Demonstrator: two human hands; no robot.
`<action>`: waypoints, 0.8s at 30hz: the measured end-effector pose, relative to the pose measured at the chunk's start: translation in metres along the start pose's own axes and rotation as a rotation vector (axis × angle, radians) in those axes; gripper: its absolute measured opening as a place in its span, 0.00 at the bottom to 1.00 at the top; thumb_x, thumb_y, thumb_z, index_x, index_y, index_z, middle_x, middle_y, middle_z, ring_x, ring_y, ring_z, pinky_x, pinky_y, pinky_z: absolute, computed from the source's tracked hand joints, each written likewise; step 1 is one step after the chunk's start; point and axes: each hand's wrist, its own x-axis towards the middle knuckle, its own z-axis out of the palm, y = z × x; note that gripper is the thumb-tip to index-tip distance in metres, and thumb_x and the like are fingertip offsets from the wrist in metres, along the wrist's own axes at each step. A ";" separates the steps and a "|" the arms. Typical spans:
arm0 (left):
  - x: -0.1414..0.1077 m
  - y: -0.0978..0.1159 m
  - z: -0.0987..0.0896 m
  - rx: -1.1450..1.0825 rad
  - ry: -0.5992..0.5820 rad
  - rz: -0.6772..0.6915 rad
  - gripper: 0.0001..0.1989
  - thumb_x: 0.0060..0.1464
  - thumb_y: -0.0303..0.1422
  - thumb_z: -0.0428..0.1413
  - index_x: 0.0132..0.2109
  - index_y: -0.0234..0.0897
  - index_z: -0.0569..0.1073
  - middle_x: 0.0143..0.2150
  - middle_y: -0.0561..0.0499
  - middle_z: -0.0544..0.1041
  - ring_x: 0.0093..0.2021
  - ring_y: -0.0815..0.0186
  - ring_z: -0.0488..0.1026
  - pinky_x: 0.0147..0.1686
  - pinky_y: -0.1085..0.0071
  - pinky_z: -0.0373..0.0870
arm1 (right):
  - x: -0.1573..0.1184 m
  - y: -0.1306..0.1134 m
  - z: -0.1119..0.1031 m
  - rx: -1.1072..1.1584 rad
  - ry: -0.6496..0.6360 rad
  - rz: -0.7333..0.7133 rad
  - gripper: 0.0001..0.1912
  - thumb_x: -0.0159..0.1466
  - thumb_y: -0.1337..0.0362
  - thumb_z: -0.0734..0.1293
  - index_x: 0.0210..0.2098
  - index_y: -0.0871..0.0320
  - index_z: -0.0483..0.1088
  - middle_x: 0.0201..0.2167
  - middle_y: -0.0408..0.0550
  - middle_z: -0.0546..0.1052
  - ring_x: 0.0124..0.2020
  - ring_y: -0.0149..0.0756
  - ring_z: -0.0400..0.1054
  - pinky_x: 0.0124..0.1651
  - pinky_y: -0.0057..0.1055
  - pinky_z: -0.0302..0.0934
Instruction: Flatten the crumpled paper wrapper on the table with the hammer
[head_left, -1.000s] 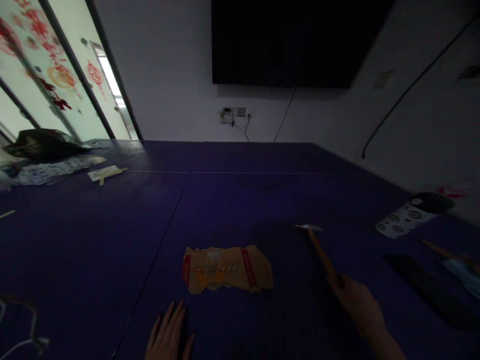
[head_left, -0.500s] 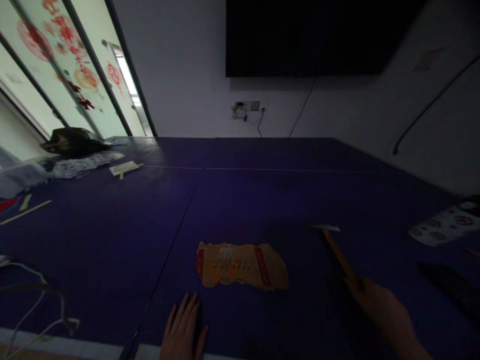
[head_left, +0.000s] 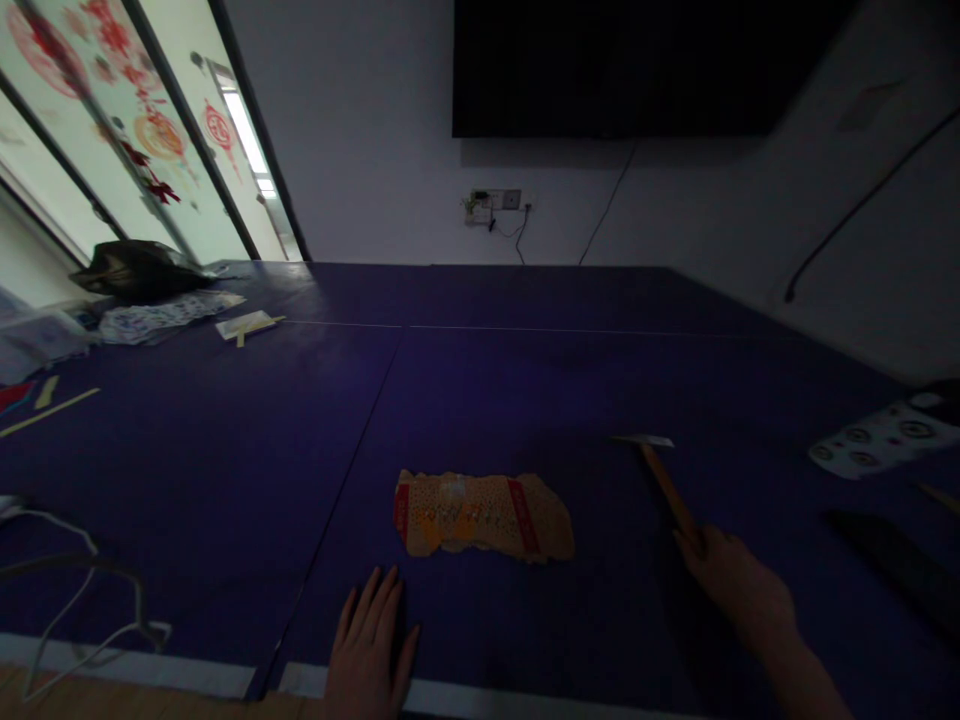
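My right hand (head_left: 731,580) is wrapped round the wooden handle of a hammer (head_left: 667,492). Its slim metal head, pointed toward the left, is at the far end of the handle, right of a ragged piece of cardboard (head_left: 487,525). That cardboard is brown, dotted all over, with red bands, an orange patch and small shiny bits along its middle, too small to make out. Just below its left end, my left hand (head_left: 367,640) rests palm down on the purple mat (head_left: 225,480) with fingers stretched out, holding nothing and apart from the cardboard.
To the right lie a patterned white case (head_left: 881,442) and a dark flat object (head_left: 885,560). White cables (head_left: 94,590) loop at the lower left. A black bag (head_left: 139,270), papers and yellow strips (head_left: 56,410) are far left. A television (head_left: 622,70) hangs on the wall.
The view has tipped slightly downward, so most things sit a little higher. My right hand and the hammer appear slightly further left; both hands keep the same pose.
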 end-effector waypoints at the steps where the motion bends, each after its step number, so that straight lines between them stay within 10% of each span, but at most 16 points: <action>1: 0.000 0.000 0.000 0.001 0.000 -0.006 0.22 0.51 0.38 0.48 0.52 0.34 0.64 0.50 0.44 0.70 0.53 0.57 0.63 0.48 0.60 0.60 | 0.000 0.000 0.001 -0.009 -0.006 0.008 0.22 0.61 0.54 0.50 0.32 0.63 0.66 0.31 0.59 0.73 0.31 0.49 0.71 0.32 0.40 0.63; 18: -0.001 0.002 0.001 -0.069 -0.021 -0.050 0.20 0.52 0.36 0.47 0.52 0.34 0.64 0.52 0.44 0.69 0.53 0.57 0.63 0.49 0.59 0.60 | -0.007 -0.004 0.017 -0.025 0.188 0.036 0.23 0.61 0.51 0.51 0.30 0.66 0.65 0.27 0.59 0.70 0.29 0.48 0.70 0.29 0.36 0.60; 24: 0.001 0.001 -0.001 -0.049 -0.022 -0.035 0.21 0.52 0.36 0.48 0.52 0.35 0.64 0.53 0.44 0.68 0.54 0.57 0.61 0.50 0.58 0.60 | -0.037 -0.015 0.027 0.103 0.588 0.002 0.23 0.58 0.52 0.54 0.32 0.69 0.65 0.27 0.64 0.69 0.33 0.55 0.66 0.34 0.45 0.59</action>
